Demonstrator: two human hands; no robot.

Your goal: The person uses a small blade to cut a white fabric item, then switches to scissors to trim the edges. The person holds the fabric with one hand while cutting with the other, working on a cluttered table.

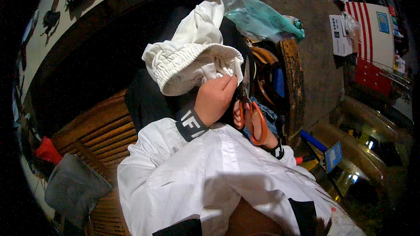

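Observation:
My left hand [214, 99] is closed, its fingers pinching a white garment [197, 24] with a gathered elastic waistband. The garment lies over my dark-clothed lap, its waistband opening turned toward me. Orange-handled scissors [263, 126] are in my right hand [258, 122], whose fingers wrap about the handle loops. Their blades point away from me, just right of the waistband, and are partly lost against the dark background. Whether the blades touch the fabric I cannot tell.
A slatted wooden bench [109, 124] is at left, with a grey cloth [76, 190] on it. A clear and green plastic bag [258, 15] lies beyond my lap. At right stand a worn wooden edge [292, 83], a white box [341, 35] and a blue-handled tool [313, 141].

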